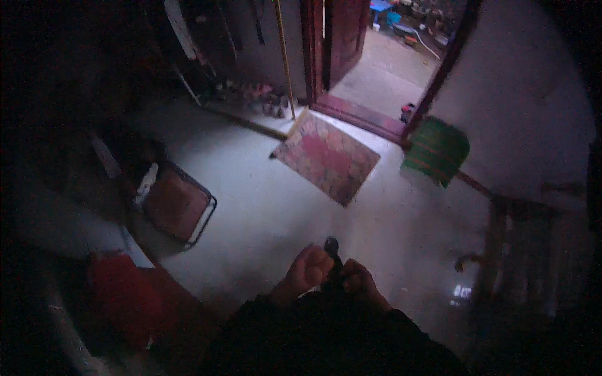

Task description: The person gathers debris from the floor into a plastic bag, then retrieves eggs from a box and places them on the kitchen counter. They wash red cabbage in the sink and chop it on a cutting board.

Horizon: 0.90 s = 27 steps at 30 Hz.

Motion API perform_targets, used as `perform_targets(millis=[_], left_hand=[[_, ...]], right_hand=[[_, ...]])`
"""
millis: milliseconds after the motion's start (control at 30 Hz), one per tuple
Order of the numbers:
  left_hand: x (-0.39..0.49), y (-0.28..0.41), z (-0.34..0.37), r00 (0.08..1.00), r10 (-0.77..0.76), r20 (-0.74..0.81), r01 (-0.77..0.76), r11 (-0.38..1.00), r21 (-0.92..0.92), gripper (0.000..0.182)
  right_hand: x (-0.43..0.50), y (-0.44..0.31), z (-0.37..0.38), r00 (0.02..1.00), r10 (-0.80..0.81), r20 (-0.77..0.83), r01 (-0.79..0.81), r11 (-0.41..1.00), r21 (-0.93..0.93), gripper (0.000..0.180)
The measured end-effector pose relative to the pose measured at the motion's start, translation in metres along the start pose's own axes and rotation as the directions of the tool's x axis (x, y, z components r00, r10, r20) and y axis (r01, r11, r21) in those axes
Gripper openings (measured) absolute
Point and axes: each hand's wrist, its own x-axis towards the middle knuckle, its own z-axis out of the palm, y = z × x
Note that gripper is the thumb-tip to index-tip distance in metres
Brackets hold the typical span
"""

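Note:
Before my dark-clothed torso, both my hands are raised close together with fingers curled. My left hand (308, 269) is beside a small dark rounded thing (331, 245), which may be held or may lie behind the hands; the dimness hides which. My right hand (356, 278) is just to the right, next to a dark strip between the two hands. Whether either hand grips it cannot be made out. Below and beyond them is the pale smooth floor (244, 188), with a patterned reddish doormat (327, 157) ahead.
An open dark-red door (347, 40) leads outdoors over a raised sill (360, 115). Shoes (270, 101) and a thin pole (285, 61) stand left of it. A green flat thing (437, 150) is right. A brown-seated metal-framed chair (176, 204) and red cloth (124, 296) lie left; dark furniture (522, 254) stands right.

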Motion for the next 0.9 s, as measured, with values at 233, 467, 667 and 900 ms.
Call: perform_targets(millis=[233,467,667,900], left_hand=[[0.082,0.153,-0.004,0.998,-0.003,-0.058,-0.028,0.849,-0.528,0.039],[0.171,0.235,-0.053,0.956,0.189,-0.224,-0.25,0.925,-0.285,0.046],[0.32,0.374,-0.051,0.866,0.217,-0.45,-0.235,0.972,0.016,0.044],[0.496,0.51,0.007,0.905,-0.023,-0.426,0.079,0.99,0.114,0.053]], right_hand=[[0.141,-0.14,0.077,0.951,-0.133,-0.279,0.001,0.904,-0.427,0.029],[0.269,-0.263,0.12,0.891,-0.243,-0.385,-0.103,0.716,-0.69,0.036],[0.365,-0.352,0.179,0.877,-0.274,-0.395,-0.028,0.79,-0.612,0.036],[0.412,-0.452,0.21,0.829,-0.43,-0.358,0.172,0.805,-0.568,0.039]])
